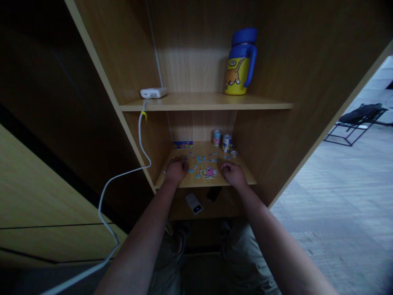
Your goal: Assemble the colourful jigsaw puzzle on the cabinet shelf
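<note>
Jigsaw pieces (199, 158) lie scattered over the middle shelf, small and mostly light blue. Near the shelf's front, a partly joined puzzle (210, 172) shows a pink and a yellow cartoon figure. My left hand (176, 169) rests palm down at the left, among loose pieces, its fingers apart and dim. To the right of the joined part is my right hand (233, 173), its fingers curled together near the shelf surface. Anything between those fingertips is hidden or too small to make out.
Two small printed cans (217, 137) and a round metal lid (233, 153) stand back right; a picture card (182, 145) lies back left. Above are a blue-yellow bottle (238, 63) and a white power bank (153, 93) with a hanging cable (104, 196). A phone (193, 202) lies below.
</note>
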